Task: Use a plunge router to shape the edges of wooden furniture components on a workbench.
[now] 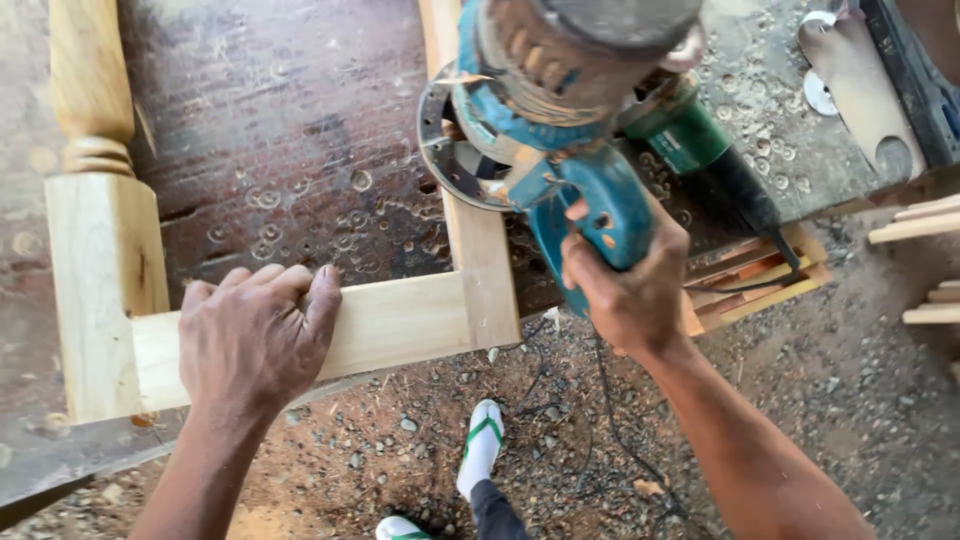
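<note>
My left hand [256,338] presses flat on the horizontal rail of a pale wooden frame [400,322]. The rail joins a turned wooden post [98,250] on the left and an upright slat [480,260] on the right. My right hand [628,280] grips the handle of a blue electric power tool [545,120]. The tool is tilted, its round base plate lifted off the upright slat. A black cord [610,420] hangs from the tool toward the ground.
The frame lies on a dark, scarred workbench [290,130]. A green power tool [700,150] lies at the right on the bench. Wooden strips [920,225] stick out at the right edge. Below is gravel ground with my foot in a green-strapped sandal [483,445].
</note>
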